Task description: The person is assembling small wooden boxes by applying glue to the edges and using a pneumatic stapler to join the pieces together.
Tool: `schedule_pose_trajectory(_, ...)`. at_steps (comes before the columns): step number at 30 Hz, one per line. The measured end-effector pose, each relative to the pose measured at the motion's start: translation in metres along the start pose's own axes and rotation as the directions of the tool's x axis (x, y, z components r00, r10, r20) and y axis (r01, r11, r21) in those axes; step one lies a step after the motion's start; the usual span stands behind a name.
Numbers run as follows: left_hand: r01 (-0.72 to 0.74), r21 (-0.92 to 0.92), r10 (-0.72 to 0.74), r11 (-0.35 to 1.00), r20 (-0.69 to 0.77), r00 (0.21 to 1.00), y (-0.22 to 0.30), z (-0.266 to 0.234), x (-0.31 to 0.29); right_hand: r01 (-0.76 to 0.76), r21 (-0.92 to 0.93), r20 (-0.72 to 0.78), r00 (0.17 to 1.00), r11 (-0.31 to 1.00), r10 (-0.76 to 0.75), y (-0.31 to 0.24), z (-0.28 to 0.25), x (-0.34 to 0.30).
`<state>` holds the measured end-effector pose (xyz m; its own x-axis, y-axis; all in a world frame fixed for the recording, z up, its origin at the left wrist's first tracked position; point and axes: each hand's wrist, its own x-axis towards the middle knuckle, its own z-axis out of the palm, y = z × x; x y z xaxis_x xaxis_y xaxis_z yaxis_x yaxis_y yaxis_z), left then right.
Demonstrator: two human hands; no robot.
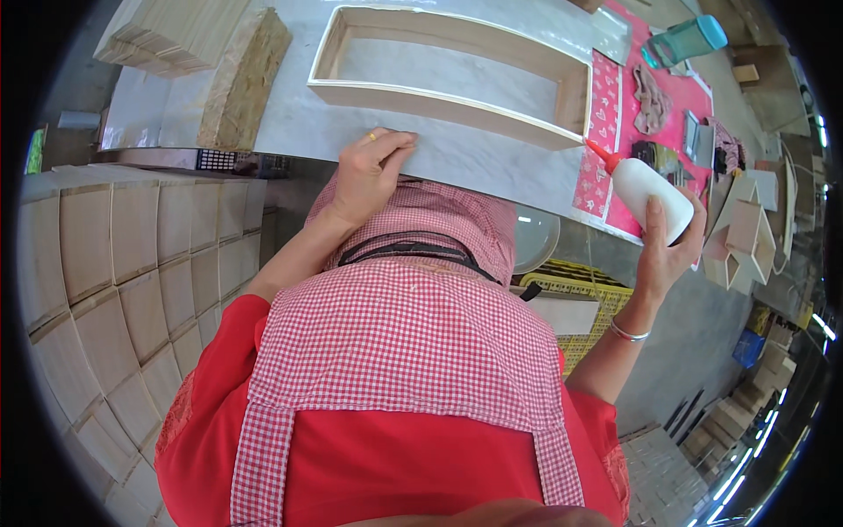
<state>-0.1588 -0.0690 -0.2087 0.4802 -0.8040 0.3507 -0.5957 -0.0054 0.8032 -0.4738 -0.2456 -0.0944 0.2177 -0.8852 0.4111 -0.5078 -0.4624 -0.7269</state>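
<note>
A long rectangular wooden frame, without a bottom, lies on the grey marbled tabletop. My right hand grips a white squeeze glue bottle around its base. The bottle tilts up to the left, and its red nozzle reaches the frame's near right corner; whether the tip touches the wood I cannot tell. A white line runs along the frame's upper edges. My left hand rests at the table's near edge, below the frame, with its fingers curled together and nothing visible in them.
Thin wooden boards are stacked at the far left beside a chipboard block. Many wooden boxes stand piled to my left. On the right, a pink patterned cloth carries a teal bottle and a crumpled rag.
</note>
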Motion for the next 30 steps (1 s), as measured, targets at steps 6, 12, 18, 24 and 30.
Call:
schedule_pose_trajectory(6,0.021,-0.03,-0.021,0.999,-0.02,1.0,-0.003,-0.001,0.003,0.024,0.037,-0.04,0.999,0.999,-0.023,0.008,0.011,0.003)
schedule_pose_trajectory(12,0.162,-0.155,-0.162,0.975,0.013,0.987,-0.006,-0.009,0.004,-0.08,0.225,-0.176,0.977,0.971,0.121,0.025,0.045,0.021)
schedule_pose_trajectory(18,0.285,-0.314,-0.287,0.906,0.039,0.957,-0.018,-0.009,0.001,-0.028,0.017,-0.297,0.954,0.999,0.032,0.087,0.099,0.079)
schedule_pose_trajectory(24,0.463,-0.426,-0.467,0.777,0.101,0.878,-0.005,-0.017,0.004,-0.04,-0.48,-0.169,0.984,0.876,-0.048,0.128,0.139,0.137)
schedule_pose_trajectory(30,0.601,-0.362,-0.611,0.713,0.103,0.785,-0.014,-0.024,0.016,-0.017,-0.232,-0.086,0.996,0.973,-0.003,0.127,0.101,0.125)
